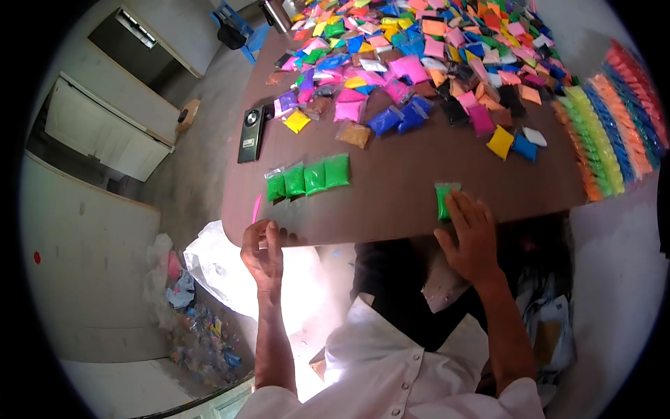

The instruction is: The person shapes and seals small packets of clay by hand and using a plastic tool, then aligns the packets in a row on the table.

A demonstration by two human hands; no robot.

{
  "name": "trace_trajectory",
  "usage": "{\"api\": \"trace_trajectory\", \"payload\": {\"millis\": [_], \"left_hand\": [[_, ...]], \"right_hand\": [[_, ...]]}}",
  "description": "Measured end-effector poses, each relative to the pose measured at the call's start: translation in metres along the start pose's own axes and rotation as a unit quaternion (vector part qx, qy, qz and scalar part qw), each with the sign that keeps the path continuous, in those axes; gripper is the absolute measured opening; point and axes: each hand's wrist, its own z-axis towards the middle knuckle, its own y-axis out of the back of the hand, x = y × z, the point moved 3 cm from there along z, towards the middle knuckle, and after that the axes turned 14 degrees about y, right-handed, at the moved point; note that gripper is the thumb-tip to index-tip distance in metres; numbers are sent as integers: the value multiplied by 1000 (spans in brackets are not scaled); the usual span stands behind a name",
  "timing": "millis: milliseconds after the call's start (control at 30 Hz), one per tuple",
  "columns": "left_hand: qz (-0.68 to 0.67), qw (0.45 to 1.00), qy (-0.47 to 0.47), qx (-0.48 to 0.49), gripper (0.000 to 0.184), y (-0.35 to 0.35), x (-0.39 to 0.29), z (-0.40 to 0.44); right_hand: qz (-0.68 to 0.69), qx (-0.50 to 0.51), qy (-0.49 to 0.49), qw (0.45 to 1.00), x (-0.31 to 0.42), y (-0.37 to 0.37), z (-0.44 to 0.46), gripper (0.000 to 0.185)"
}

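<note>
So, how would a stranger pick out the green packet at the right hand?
On the brown table, find the right hand at the near edge. The small green packet is partly under it. Four other green packets lie side by side farther left; this one lies by itself.

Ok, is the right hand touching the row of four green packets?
No, the right hand has its fingers on a single green packet, apart from the four green packets.
</note>
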Motion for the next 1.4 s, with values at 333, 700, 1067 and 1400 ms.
{"api": "trace_trajectory", "payload": {"millis": [333,700,1067,1400], "left_hand": [[27,1000,5,5,30,-16,29,23],[62,994,-42,-78,21,-29,29,24],[84,989,-70,-99,14,-31,21,24],[84,989,-74,-101,6,-32,24,24]], "right_hand": [[48,-15,-6,999,-2,4,8,50],[99,-21,58,993,17,-28,79,42],[130,-11,81,988,30,-70,135,40],[132,-10,56,990,32,-77,140,42]]}}
